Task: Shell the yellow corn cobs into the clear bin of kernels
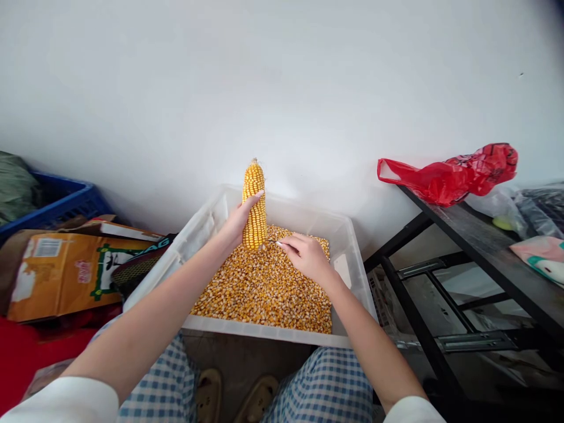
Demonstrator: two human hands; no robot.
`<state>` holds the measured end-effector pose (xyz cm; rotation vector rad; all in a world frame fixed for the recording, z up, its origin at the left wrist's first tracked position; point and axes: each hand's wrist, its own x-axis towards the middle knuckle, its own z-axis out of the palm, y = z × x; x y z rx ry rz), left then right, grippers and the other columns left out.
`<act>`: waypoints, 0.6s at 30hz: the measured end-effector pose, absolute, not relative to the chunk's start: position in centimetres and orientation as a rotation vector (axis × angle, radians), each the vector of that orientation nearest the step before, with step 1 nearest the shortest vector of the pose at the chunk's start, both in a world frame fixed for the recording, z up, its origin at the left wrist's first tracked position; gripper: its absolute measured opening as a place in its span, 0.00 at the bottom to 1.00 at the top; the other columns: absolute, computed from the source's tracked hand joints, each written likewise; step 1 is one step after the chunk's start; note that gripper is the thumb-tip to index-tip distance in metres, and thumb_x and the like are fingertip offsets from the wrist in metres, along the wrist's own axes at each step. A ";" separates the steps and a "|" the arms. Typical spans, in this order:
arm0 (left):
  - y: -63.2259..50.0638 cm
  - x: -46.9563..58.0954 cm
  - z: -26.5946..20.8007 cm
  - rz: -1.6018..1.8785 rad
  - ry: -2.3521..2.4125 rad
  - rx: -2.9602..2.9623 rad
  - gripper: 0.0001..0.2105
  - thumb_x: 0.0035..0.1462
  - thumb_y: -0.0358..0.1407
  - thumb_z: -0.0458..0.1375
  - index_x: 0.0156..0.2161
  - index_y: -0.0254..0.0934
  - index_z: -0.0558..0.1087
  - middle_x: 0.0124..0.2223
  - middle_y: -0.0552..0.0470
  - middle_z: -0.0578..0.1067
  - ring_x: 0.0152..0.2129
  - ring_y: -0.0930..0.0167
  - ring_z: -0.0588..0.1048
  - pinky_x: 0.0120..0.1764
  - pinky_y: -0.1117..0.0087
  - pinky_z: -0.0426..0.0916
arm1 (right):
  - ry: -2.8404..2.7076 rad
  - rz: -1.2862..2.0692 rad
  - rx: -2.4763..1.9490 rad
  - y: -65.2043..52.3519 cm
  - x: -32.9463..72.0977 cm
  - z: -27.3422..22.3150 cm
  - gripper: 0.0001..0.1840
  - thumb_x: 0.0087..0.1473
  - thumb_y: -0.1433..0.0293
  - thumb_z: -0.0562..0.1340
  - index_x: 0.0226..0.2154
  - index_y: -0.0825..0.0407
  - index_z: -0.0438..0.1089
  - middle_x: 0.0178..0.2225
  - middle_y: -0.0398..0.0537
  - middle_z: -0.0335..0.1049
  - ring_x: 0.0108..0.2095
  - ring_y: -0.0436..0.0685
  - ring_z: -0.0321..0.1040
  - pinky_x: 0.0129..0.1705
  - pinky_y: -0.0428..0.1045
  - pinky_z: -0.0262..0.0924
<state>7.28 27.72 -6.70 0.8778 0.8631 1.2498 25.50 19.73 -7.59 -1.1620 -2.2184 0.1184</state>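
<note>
Head view: the left hand (239, 222) is wrapped around one corn cob (254, 218), its thumb lying across the front and its fingers hidden behind. The cob stands nearly upright in that grip, its husk end up and its blunt end down, above the loose kernels (264, 288). Just right of the cob's lower end, the right hand (305, 254) is closed to a pinch, with a thin dark item (274, 241) at the fingertips, too small to identify; whether it touches the cob I cannot tell.

As for progress, the rows facing the camera look almost full, so this cob seems barely begun, with nearly all its kernels left on. Its far side is hidden. Below both hands, a broad bed of kernels already lies off the cob, inside the clear plastic bin (268, 331).

Counted, there is one cob, one bin, and kernels far too many to number. Well left of the left hand are one blue crate (79, 202) and an orange cardboard box (73, 282). Well right of the right hand, one red plastic bag (458, 176) lies on one black rack (476, 247). Nearer the body than either hand are two slippers (209, 396).
</note>
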 end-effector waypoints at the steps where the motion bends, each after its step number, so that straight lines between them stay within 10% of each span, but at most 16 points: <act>1: 27.6 7.4 -6.7 1.247 0.865 0.883 0.21 0.43 0.50 0.60 0.35 0.33 0.68 0.24 0.49 0.72 0.18 0.70 0.71 0.20 0.71 0.67 | -2.234 0.114 -1.167 19.7 25.5 -7.6 0.13 0.58 0.66 0.52 0.38 0.51 0.71 0.34 0.46 0.70 0.33 0.50 0.66 0.37 0.45 0.57; 18: 27.5 7.5 -7.0 1.241 0.834 0.917 0.20 0.43 0.48 0.61 0.35 0.34 0.68 0.25 0.49 0.72 0.18 0.70 0.71 0.20 0.72 0.66 | -2.347 -0.042 -1.212 19.6 25.9 -7.2 0.16 0.59 0.65 0.51 0.40 0.49 0.72 0.26 0.45 0.63 0.28 0.48 0.61 0.32 0.45 0.51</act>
